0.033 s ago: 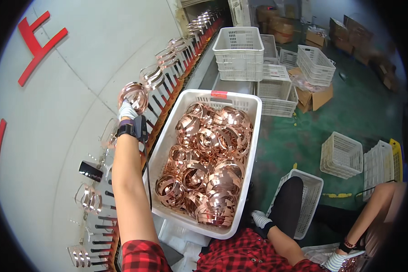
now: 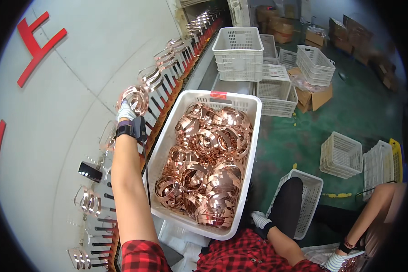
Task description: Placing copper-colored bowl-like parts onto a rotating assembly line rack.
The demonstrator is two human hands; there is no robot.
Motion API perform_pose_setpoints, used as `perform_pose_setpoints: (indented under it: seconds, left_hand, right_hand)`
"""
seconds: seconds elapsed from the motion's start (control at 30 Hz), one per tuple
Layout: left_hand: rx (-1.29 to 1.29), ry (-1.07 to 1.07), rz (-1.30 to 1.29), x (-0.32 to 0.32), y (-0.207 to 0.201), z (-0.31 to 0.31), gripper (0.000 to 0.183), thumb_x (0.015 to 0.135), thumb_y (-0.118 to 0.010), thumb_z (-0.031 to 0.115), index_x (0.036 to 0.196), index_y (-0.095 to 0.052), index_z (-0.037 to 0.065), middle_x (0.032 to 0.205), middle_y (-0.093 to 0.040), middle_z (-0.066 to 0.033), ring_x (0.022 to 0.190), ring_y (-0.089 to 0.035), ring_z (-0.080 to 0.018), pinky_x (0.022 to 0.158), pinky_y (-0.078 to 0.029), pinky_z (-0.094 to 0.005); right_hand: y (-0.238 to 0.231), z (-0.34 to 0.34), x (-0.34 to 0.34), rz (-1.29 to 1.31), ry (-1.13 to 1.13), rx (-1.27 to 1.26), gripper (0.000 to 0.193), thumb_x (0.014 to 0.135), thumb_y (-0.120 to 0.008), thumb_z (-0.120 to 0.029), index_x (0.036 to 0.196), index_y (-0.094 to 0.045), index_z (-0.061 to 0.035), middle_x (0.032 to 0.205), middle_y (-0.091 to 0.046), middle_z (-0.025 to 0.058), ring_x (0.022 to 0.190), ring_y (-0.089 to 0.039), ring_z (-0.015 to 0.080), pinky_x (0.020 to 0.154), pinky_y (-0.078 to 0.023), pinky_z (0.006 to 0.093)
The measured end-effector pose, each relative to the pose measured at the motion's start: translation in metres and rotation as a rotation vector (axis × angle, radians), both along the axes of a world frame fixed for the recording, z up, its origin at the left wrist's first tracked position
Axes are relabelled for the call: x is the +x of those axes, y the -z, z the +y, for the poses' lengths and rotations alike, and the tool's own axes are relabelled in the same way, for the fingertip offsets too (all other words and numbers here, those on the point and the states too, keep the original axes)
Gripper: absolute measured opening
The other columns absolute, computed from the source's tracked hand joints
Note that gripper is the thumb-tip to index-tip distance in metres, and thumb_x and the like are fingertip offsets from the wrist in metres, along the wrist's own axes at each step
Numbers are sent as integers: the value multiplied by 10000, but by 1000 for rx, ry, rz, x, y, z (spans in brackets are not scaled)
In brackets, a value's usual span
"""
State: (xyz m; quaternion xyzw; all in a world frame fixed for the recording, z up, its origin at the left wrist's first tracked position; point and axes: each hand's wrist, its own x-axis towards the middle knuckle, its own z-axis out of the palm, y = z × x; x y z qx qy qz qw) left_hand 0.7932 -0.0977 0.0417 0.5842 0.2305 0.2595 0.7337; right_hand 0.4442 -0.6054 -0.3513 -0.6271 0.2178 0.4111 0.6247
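Note:
In a white glove with grey stripes, my left hand [image 2: 125, 111] is stretched out to the rack line on the left. Its fingers are closed at the lower edge of a bundle of shiny rose-gold metal rings [image 2: 136, 99]; the fingertips are partly hidden. Beside my left forearm stands a white plastic crate [image 2: 254, 149], heaped with similar rose-gold rings [image 2: 222, 140]. My right hand [image 2: 260, 221], gloved the same way, is low beside a dark-trousered leg, away from the crate. Its fingers are too small and bunched to make out.
A row of black-handled holders [image 2: 156, 103] carries more rings along the pale wall. A phone [image 2: 90, 172] is by the wall. White crates [image 2: 238, 54] are stacked beyond. At the lower right a co-worker's gloved hand [image 2: 334, 261] is near other rings.
The ring bundle at my left hand has shifted slightly down and turned, showing more separate bands. My right hand and the full crate have hardly moved.

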Motion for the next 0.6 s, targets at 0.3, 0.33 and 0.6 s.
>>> perform_pose_setpoints:
  seconds: [0.3,0.33,0.6]
  left_hand:
    - [45,-45,262,-50,-6,43,327,817,-443,164,1105,-477,14,913,-590,-152,821,-586,-270,705,-506,-368]
    - [243,-185,254,-62,-14,16,364,783,-467,110,1129,-454,-4,856,-600,-136,830,-573,-264,728,-485,-342]
    - [494,248,-187,-167,-80,-131,407,750,-529,37,1144,-434,4,956,-543,-61,812,-524,-122,720,-445,-229]
  right_hand:
    - [-21,5,10,-17,-133,-143,303,821,-431,-239,1003,-557,-33,790,-577,89,659,-525,192,566,-426,305]
    - [-22,1,7,-16,-149,-192,302,821,-428,-239,997,-560,-32,779,-575,90,653,-522,190,557,-421,301]
    - [-26,3,4,-19,-104,-130,300,822,-438,-210,1037,-542,-27,889,-575,104,732,-542,207,621,-456,323]
